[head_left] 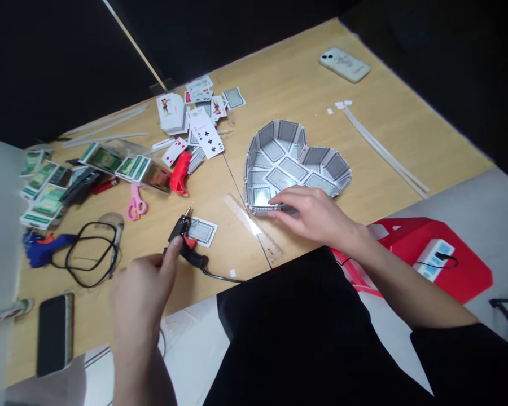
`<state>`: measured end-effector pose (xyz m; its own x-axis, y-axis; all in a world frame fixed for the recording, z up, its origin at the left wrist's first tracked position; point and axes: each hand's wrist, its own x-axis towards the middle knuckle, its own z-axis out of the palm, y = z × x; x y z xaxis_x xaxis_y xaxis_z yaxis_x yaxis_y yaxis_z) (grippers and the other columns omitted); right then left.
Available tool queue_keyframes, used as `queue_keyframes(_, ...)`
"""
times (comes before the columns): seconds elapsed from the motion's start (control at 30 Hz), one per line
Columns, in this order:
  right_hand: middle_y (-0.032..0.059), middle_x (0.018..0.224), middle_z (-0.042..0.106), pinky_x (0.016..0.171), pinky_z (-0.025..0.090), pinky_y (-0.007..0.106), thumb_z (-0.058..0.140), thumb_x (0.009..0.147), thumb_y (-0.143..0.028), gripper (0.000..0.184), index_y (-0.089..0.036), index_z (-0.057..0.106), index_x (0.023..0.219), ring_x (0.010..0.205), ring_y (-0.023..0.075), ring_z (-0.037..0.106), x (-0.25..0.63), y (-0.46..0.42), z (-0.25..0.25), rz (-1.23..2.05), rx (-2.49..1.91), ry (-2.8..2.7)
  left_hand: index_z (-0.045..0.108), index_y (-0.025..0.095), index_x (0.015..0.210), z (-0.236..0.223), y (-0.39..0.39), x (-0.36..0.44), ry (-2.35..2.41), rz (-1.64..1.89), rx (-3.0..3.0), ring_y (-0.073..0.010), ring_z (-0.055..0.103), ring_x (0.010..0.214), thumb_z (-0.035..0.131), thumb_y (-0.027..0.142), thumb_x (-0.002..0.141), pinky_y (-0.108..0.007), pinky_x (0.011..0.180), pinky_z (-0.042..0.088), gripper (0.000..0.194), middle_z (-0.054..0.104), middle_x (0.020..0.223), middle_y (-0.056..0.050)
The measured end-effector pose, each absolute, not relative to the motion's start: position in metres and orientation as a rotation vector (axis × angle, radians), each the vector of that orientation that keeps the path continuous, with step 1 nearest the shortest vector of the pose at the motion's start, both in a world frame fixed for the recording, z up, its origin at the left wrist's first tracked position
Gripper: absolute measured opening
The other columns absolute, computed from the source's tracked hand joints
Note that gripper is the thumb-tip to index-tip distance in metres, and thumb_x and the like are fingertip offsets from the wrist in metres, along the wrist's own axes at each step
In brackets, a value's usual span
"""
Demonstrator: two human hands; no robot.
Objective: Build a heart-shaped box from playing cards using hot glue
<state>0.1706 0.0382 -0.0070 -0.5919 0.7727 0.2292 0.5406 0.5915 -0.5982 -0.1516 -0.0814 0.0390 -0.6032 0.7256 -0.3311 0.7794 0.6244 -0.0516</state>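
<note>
On the table stands a heart-shaped box made of playing cards (281,170), its inside lined with grey patterned card backs. My right hand (311,211) pinches the box's near wall, index finger over the rim and thumb outside. A black hot glue gun (180,227) with an orange trigger points its metal nozzle away from me. My left hand (146,287) is closed at the gun's rear, thumb against the body; its other fingers are mostly hidden. One playing card (203,232) lies face down beside the gun. Between gun and box is a clear ruler (252,225).
Loose playing cards (207,135), a red-handled tool (180,173), pink scissors (136,203) and card boxes (46,180) crowd the left. A blue glue gun (46,248), a dark phone (55,332), glue sticks (383,149), a pale phone (345,64) and a power strip (435,259) are around.
</note>
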Motion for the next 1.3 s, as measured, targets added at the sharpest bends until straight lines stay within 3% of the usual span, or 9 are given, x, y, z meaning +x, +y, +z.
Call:
queue_keyframes(0.2, 0.0062, 0.106, 0.085, 0.087, 0.058, 0.040, 0.063, 0.111, -0.033, 0.021, -0.023, 0.081, 0.105, 0.099, 0.0256, 0.079, 0.160, 0.041, -0.015, 0.680, -1.010, -2.342, 0.067, 0.027, 0.069, 0.003, -0.102, -0.148, 2.602, -0.001, 1.089, -0.0384, 0.069, 0.080, 0.055, 0.090, 0.089, -0.037, 0.068, 0.040, 0.068, 0.072, 0.070, -0.013)
queue_keyframes(0.3, 0.0058, 0.104, 0.085, 0.085, 0.057, 0.039, 0.064, 0.109, -0.029, 0.020, -0.022, 0.081, 0.102, 0.096, 0.0245, 0.079, 0.160, 0.041, -0.018, 0.662, -0.977, -2.296, 0.069, 0.025, 0.077, -0.003, -0.100, -0.146, 2.579, 0.229, 1.012, -0.0357, 0.073, 0.083, 0.067, 0.078, 0.088, -0.037, 0.072, 0.043, 0.054, 0.078, 0.076, -0.010)
queue_keyframes(0.47, 0.0048, 0.102, 0.085, 0.084, 0.056, 0.037, 0.064, 0.109, -0.029, 0.020, -0.023, 0.081, 0.100, 0.094, 0.0231, 0.078, 0.165, 0.038, -0.019, 0.669, -0.987, -2.264, 0.070, 0.022, 0.076, -0.013, -0.102, -0.153, 2.532, 0.569, 0.885, -0.0316, 0.072, 0.075, 0.078, 0.058, 0.082, -0.037, 0.070, 0.043, 0.037, 0.071, 0.063, -0.005)
queue_keyframes(0.63, 0.0058, 0.102, 0.084, 0.087, 0.057, 0.038, 0.063, 0.109, -0.029, 0.021, -0.023, 0.081, 0.101, 0.097, 0.0239, 0.077, 0.178, 0.035, -0.019, 0.679, -0.978, -2.274, 0.056, 0.023, 0.089, -0.024, -0.104, -0.150, 2.320, 1.090, 0.761, -0.0239, 0.076, 0.074, 0.069, 0.052, 0.085, -0.034, 0.072, 0.056, 0.032, 0.074, 0.076, -0.002)
queue_keyframes(0.77, 0.0058, 0.102, 0.084, 0.088, 0.058, 0.038, 0.063, 0.109, -0.026, 0.018, -0.022, 0.080, 0.102, 0.097, 0.0242, 0.077, 0.186, 0.033, -0.019, 0.684, -0.946, -2.259, 0.056, 0.021, 0.091, -0.022, -0.095, -0.142, 1.850, 1.635, 0.552, -0.0187, 0.075, 0.066, 0.087, 0.035, 0.067, -0.033, 0.073, 0.063, 0.042, 0.074, 0.072, 0.002)
queue_keyframes(0.87, 0.0051, 0.101, 0.083, 0.087, 0.058, 0.039, 0.064, 0.109, -0.024, 0.016, -0.022, 0.079, 0.103, 0.096, 0.0237, 0.077, 0.189, 0.032, -0.018, 0.695, -0.945, -2.256, 0.064, 0.018, 0.092, -0.018, -0.089, -0.139, 1.737, 1.701, 0.551, -0.0158, 0.072, 0.064, 0.092, 0.027, 0.063, -0.027, 0.067, 0.061, 0.041, 0.074, 0.069, 0.002)
queue_keyframes(1.03, 0.0079, 0.103, 0.083, 0.091, 0.060, 0.043, 0.073, 0.104, -0.025, 0.008, -0.019, 0.077, 0.108, 0.099, 0.0273, 0.077, 0.185, 0.028, -0.014, 0.601, -0.939, -2.234, 0.075, 0.015, 0.099, -0.012, -0.089, -0.133, 1.564, 1.713, 0.631, -0.0141, 0.071, 0.071, 0.093, 0.026, 0.071, -0.026, 0.069, 0.061, 0.035, 0.076, 0.080, -0.002)
queue_keyframes(1.13, 0.0113, 0.110, 0.082, 0.096, 0.060, 0.046, 0.076, 0.102, -0.027, 0.018, -0.016, 0.076, 0.117, 0.106, 0.0301, 0.074, 0.169, 0.021, -0.007, 0.520, -0.854, -2.162, 0.078, 0.016, 0.099, -0.008, -0.093, -0.124, 1.508, 1.703, 0.657, -0.0144, 0.070, 0.072, 0.092, 0.024, 0.073, -0.026, 0.067, 0.060, 0.031, 0.075, 0.084, -0.003)
queue_keyframes(1.3, 0.0124, 0.113, 0.082, 0.100, 0.059, 0.046, 0.069, 0.105, -0.021, 0.016, -0.014, 0.076, 0.117, 0.110, 0.0308, 0.073, 0.145, 0.014, 0.007, 0.510, -0.791, -2.215, 0.082, 0.014, 0.101, 0.006, -0.096, -0.106, 1.349, 1.679, 0.587, -0.0127, 0.064, 0.073, 0.092, 0.027, 0.072, -0.024, 0.066, 0.058, 0.033, 0.067, 0.080, -0.003)
